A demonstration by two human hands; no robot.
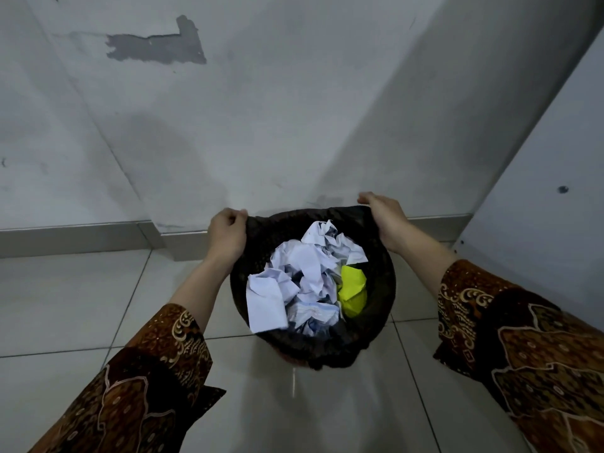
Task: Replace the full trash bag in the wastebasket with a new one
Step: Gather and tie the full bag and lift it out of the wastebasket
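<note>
Already the black trash bag [258,243] is clenched at its far rim by the left hand [227,237] and right hand [385,220]; between the grips, crumpled paper [304,282] suggests a light, soft, tearable load.

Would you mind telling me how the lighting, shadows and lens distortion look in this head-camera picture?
Head view: dim, cool light; a soft shadow falls on the wall above the left hand; a pale glare streak marks the floor tile below the black trash bag; wide-angle bending splays the wall lines outward; the sleeves at the frame edges look stretched; the crumpled paper stays fairly sharp.
</note>
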